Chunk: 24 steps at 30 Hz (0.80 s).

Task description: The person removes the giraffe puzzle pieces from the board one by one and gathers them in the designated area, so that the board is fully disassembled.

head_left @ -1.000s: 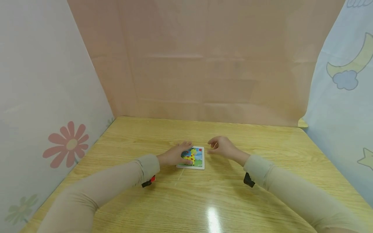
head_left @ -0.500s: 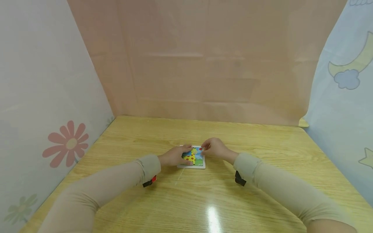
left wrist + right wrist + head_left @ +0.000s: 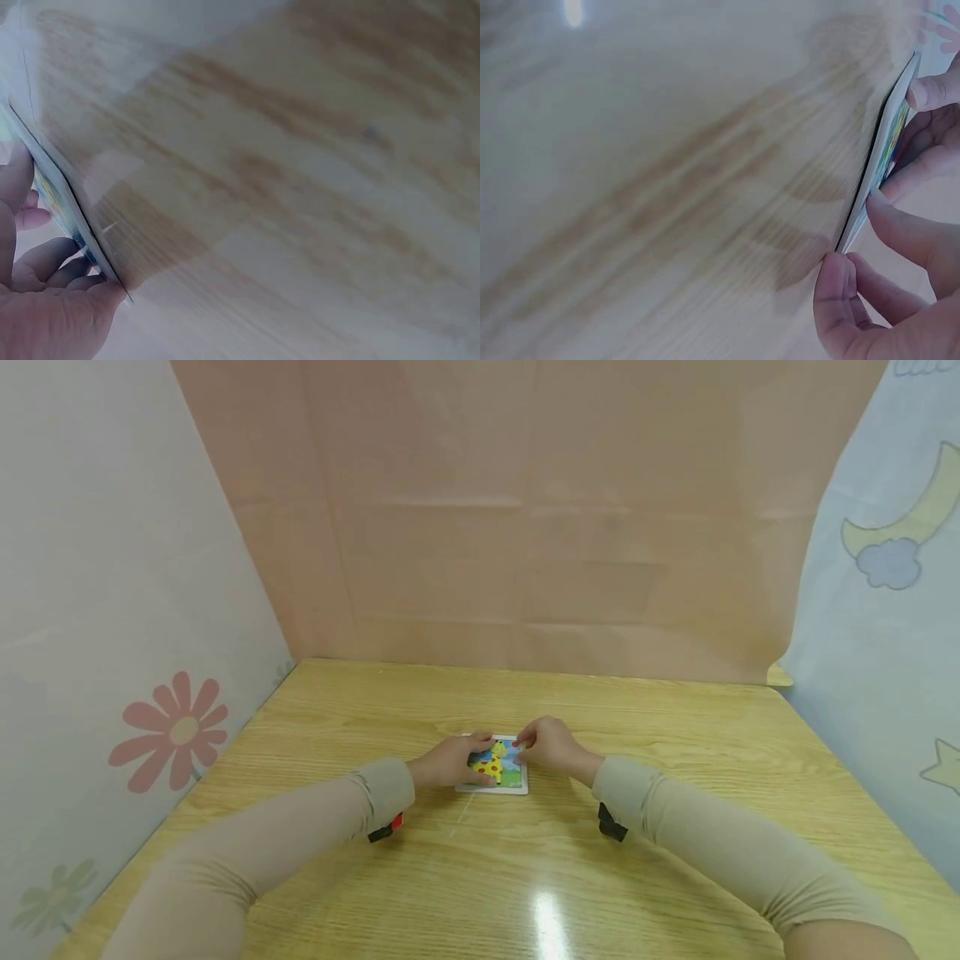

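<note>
Nearest, the wood-grain bench (image 3: 487, 877) is crossed by two beige sleeves (image 3: 300, 818), with small black devices (image 3: 612, 824) seen below the cuffs (image 3: 392, 783). Farther out, a square giraffe card (image 3: 513, 778) is laid flat on the bench, its left part covered by the left grip (image 3: 448, 762), which is held relaxed and spread; its right edge is touched by the right grip (image 3: 553, 745), though whether the card is pinched there cannot be told. Beyond, a pinkish sheet (image 3: 510, 543) is hung upright
</note>
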{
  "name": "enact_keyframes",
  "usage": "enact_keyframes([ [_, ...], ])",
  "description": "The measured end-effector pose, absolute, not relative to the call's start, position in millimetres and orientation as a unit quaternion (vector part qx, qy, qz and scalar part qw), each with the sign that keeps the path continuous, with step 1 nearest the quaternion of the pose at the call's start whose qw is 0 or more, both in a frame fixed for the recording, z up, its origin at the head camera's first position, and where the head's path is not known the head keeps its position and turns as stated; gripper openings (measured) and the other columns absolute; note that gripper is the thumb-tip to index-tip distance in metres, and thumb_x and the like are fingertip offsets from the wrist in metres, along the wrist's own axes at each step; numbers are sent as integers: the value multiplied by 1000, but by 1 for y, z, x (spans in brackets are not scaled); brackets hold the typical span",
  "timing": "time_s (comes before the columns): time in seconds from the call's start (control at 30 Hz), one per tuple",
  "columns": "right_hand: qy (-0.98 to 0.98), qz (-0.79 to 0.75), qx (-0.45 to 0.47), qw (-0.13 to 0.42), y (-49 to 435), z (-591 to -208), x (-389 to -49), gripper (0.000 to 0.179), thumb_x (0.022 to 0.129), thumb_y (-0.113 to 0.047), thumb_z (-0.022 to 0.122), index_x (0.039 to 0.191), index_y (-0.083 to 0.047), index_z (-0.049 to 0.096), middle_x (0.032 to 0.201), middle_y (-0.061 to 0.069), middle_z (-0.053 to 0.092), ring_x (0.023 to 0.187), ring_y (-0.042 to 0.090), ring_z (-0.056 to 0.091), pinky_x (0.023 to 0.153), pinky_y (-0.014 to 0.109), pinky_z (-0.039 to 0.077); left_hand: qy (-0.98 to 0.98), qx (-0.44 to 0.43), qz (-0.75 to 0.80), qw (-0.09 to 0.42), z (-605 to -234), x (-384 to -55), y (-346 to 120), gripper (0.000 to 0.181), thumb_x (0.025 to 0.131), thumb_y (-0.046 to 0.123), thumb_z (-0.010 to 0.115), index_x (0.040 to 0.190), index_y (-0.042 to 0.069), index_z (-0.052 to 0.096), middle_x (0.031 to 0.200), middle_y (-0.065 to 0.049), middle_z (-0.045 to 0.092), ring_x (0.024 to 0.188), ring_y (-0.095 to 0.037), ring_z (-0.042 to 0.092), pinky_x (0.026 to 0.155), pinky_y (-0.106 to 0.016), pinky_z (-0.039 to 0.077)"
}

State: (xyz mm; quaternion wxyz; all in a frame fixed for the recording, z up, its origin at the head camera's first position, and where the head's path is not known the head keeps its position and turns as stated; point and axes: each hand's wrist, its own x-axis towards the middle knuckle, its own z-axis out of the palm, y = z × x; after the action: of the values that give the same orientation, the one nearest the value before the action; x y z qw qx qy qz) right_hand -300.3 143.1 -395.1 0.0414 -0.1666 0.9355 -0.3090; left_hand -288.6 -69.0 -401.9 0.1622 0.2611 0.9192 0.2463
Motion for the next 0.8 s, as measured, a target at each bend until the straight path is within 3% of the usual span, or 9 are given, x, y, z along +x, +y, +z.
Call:
enact_keyframes([
  [0.27,937,-317,-138,39,141,-391,-296,29,78,-12,81,101,3,74,92,12,71,78,17,59,69,30,51,923,254,241,160,-395,-287,-65,76,86,36,73,149,11,39,159,-5,27,147,-29,25,119,-45,25],
  [0.8,933,-340,-94,74,143,-397,-303,34,76,-14,84,101,1,67,87,8,62,77,17,53,66,25,46,924,248,243,160,-403,-289,-65,76,85,37,74,148,12,40,159,-3,27,146,-29,26,119,-45,25],
])
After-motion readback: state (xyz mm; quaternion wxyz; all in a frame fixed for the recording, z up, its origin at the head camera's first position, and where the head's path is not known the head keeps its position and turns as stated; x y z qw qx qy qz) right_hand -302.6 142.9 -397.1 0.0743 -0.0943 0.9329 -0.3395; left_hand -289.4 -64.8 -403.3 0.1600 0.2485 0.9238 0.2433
